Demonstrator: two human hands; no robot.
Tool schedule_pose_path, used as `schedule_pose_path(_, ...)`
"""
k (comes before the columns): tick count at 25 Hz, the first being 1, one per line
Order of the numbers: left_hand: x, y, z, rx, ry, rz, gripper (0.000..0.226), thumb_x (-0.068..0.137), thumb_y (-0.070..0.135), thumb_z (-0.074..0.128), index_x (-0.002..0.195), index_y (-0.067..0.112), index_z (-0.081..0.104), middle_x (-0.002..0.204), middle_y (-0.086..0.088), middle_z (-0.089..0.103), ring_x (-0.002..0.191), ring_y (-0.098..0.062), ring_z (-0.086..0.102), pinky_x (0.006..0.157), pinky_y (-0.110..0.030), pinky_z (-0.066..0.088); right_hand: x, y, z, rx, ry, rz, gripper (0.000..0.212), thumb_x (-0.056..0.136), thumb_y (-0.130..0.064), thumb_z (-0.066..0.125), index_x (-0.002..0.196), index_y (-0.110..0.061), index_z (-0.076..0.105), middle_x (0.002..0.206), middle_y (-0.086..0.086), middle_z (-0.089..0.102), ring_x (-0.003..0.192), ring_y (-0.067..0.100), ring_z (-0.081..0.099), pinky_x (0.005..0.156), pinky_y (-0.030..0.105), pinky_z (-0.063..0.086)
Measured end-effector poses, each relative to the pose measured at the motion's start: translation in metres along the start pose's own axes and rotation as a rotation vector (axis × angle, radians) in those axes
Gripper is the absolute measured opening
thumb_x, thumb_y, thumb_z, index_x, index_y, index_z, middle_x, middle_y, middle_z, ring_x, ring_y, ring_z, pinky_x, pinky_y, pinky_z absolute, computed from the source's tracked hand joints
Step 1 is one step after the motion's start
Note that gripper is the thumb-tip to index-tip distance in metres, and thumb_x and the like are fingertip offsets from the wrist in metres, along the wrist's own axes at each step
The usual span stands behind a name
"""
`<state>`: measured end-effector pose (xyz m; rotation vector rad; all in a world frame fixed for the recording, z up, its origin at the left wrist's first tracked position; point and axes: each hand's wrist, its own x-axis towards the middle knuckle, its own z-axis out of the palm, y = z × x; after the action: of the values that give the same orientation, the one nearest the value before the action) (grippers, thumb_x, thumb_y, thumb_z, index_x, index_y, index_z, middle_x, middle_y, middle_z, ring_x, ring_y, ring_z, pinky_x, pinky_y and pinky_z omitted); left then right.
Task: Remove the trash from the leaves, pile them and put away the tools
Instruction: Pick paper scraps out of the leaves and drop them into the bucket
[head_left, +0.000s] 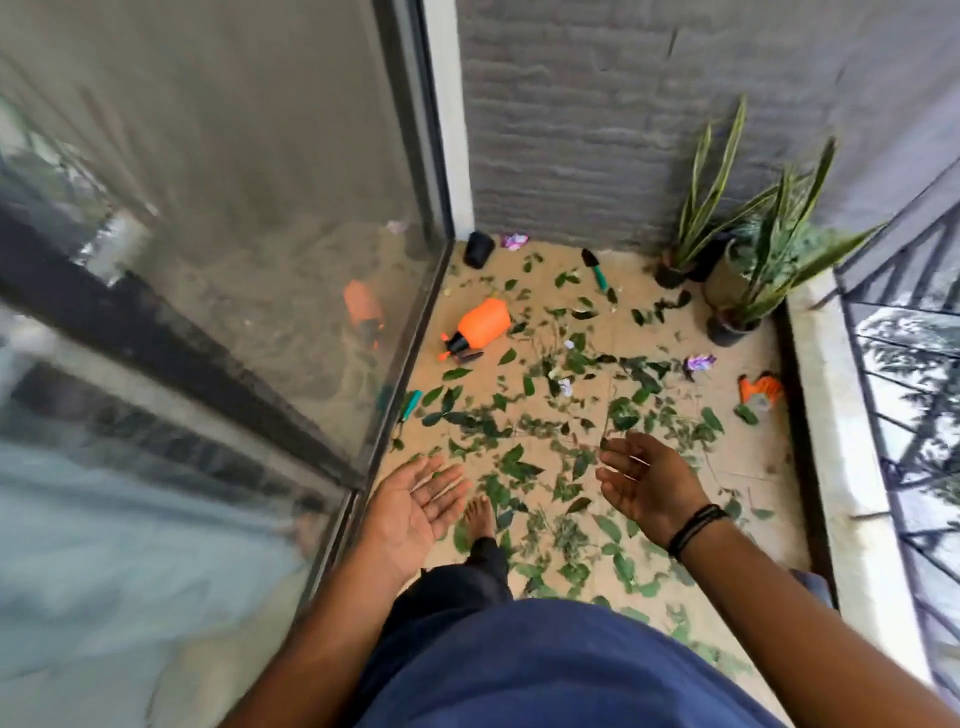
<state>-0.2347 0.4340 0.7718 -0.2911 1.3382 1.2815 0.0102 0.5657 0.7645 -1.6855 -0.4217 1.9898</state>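
Standing over the mess, the person holds both palms up and spread: the left hand (423, 501) and the right hand (641, 480) carry nothing, fingers relaxed. Nothing looks sorted yet, so I'd say the job is at its very start. Below the hands the leaves (524, 431) lie scattered across the tan floor (748, 441), unpiled. Trash sits among them: a purple wrapper (698, 362) off to the right and another wrapper (514, 240) by the far wall. Picking those out seems the next move, which calls for bending down and stepping forward. Tools lie apart: an orange sprayer (480, 325) on its side near the glass door (234, 234), a trowel (595, 267) farther back. The strip is narrow, hemmed by glass on the left, a ledge (831, 415) on the right and potted plants (737, 275) in the corner.
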Motion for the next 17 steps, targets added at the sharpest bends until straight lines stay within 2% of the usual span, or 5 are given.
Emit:
schedule_pose_path(4, 0.092, 0.076, 0.082, 0.171, -0.089, -0.096, 0.023, 0.103, 0.026, 0.05, 0.107, 0.009, 0.066, 0.097, -0.014, 0.076, 0.088, -0.028, 0.071, 0.076, -0.038, 0.055, 0.062, -0.077, 0.04, 0.005, 0.064, -0.044, 0.03, 0.103, -0.034, 0.05, 0.102, -0.01, 0.067, 0.083, 0.005, 0.068, 0.072, 0.024, 0.064, 0.063, 0.032, 0.051)
schedule_pose_path(6, 0.115, 0.086, 0.109, 0.272, -0.117, -0.145, 0.024, 0.104, 0.026, 0.049, 0.105, 0.01, 0.066, 0.093, -0.012, 0.077, 0.085, -0.026, 0.072, 0.074, -0.036, 0.055, 0.07, -0.099, 0.046, 0.02, 0.076, -0.05, 0.029, 0.104, -0.032, 0.049, 0.102, -0.009, 0.066, 0.084, 0.007, 0.066, 0.071, 0.024, 0.063, 0.059, 0.03, 0.054)
schedule_pose_path(11, 0.166, 0.138, 0.202, 0.297, -0.145, -0.133, 0.024, 0.103, 0.03, 0.051, 0.101, 0.012, 0.066, 0.089, -0.011, 0.076, 0.085, -0.027, 0.07, 0.072, -0.036, 0.057, 0.101, -0.16, 0.06, 0.167, 0.078, -0.092, 0.027, 0.103, -0.032, 0.048, 0.1, -0.012, 0.065, 0.088, 0.005, 0.068, 0.075, 0.022, 0.065, 0.062, 0.031, 0.054)
schedule_pose_path(14, 0.201, 0.177, 0.273, 0.322, -0.203, -0.072, 0.026, 0.103, 0.033, 0.051, 0.103, 0.013, 0.067, 0.092, -0.011, 0.076, 0.089, -0.028, 0.071, 0.078, -0.038, 0.056, 0.137, -0.206, 0.048, 0.22, 0.111, -0.071, 0.027, 0.103, -0.033, 0.048, 0.099, -0.012, 0.065, 0.084, 0.004, 0.068, 0.073, 0.021, 0.064, 0.06, 0.029, 0.055)
schedule_pose_path(17, 0.225, 0.205, 0.319, 0.268, -0.215, 0.005, 0.026, 0.103, 0.033, 0.049, 0.104, 0.014, 0.068, 0.093, -0.009, 0.076, 0.083, -0.025, 0.073, 0.081, -0.038, 0.054, 0.18, -0.255, 0.041, 0.224, 0.104, -0.061, 0.026, 0.103, -0.031, 0.048, 0.098, -0.011, 0.064, 0.084, 0.005, 0.067, 0.071, 0.021, 0.063, 0.061, 0.03, 0.053)
